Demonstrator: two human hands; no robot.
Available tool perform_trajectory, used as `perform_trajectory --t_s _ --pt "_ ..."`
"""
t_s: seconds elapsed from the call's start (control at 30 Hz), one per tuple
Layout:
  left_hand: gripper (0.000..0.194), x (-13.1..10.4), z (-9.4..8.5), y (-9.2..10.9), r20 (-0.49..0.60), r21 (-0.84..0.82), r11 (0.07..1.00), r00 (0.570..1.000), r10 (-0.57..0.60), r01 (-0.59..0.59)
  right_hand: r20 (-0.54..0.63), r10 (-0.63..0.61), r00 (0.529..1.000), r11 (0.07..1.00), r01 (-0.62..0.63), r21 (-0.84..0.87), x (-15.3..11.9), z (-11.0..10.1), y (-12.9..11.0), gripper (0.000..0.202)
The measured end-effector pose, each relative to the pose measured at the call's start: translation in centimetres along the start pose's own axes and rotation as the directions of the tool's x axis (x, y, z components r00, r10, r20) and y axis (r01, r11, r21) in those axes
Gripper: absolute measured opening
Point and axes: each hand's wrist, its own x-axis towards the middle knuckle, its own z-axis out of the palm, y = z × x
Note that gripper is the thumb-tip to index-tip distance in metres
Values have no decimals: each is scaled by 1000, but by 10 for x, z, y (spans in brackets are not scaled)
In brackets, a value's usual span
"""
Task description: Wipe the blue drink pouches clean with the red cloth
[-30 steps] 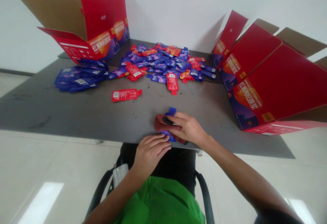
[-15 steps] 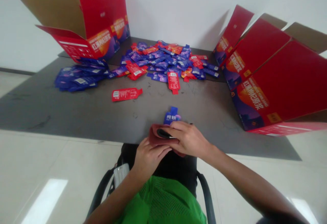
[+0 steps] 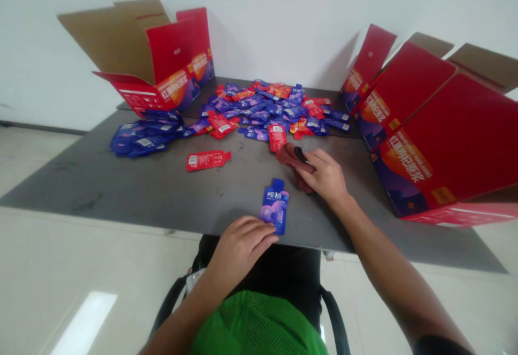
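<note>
A blue pouch (image 3: 274, 206) with white lettering and a purple pattern lies near the table's front edge, its spout end pointing away from me. The fingers of my left hand (image 3: 243, 250) are stretched out, with their tips at the pouch's lower left edge. My right hand (image 3: 326, 174) is closed around a folded brown cloth (image 3: 289, 154), up and to the right of the blue pouch. A black object (image 3: 300, 154) shows in the same grip; its kind I cannot make out. The cloth partly covers a red pouch (image 3: 277, 135) behind it.
A mixed heap of red and blue pouches (image 3: 263, 108) lies at the back, with a pile of blue pouches (image 3: 145, 136) to its left. One red pouch (image 3: 207, 160) lies alone. Open red cartons (image 3: 429, 134) stand right, and another open carton (image 3: 137, 93) left, on the grey table (image 3: 101, 185).
My right hand has carried the brown cloth forward and right, away from my left hand. The left hand has let go of the cloth and rests at the blue pouch, which is now more exposed.
</note>
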Motion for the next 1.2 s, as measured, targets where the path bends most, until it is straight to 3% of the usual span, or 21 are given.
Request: perform_trajectory --t_s 0.13,0.3,0.47,0.63,0.7,0.8,0.9,1.03,1.13,1.2 --pt "25 37 2 -5 8 139 986 996 -90 88 -156 50 986 996 -37 87 -8 -8 10 35" --pt "61 72 21 -8 6 379 897 969 -246 225 -185 81 979 989 -57 135 -5 -7 25 32" --pt "83 84 30 -12 96 396 874 934 -343 280 -200 83 976 988 -55 143 -4 -9 36 33" --pt "80 90 22 -29 167 206 916 910 -379 344 -179 93 979 988 -69 138 -5 -9 42 34" --pt "65 93 13 -35 197 87 923 902 -384 374 -152 92 984 986 -69 152 -5 -7 43 34" --pt "35 97 -2 -39 302 -65 886 855 -421 459 -134 91 987 982 -67 177 -5 -5 44 34" --pt "38 95 -15 -41 383 -187 818 807 -449 544 -134 91 987 979 -64 195 -5 -4 45 35" --pt "38 85 -29 -47 344 -330 752 814 -468 571 -139 105 985 977 -76 201 -5 -4 47 37" --pt "38 77 -51 -59 281 -446 644 781 -558 621 -131 118 984 977 -91 195 -6 -2 51 36" --pt "40 74 -71 -73 174 -553 570 753 -635 608 -128 122 984 976 -95 197 -7 -1 54 35"
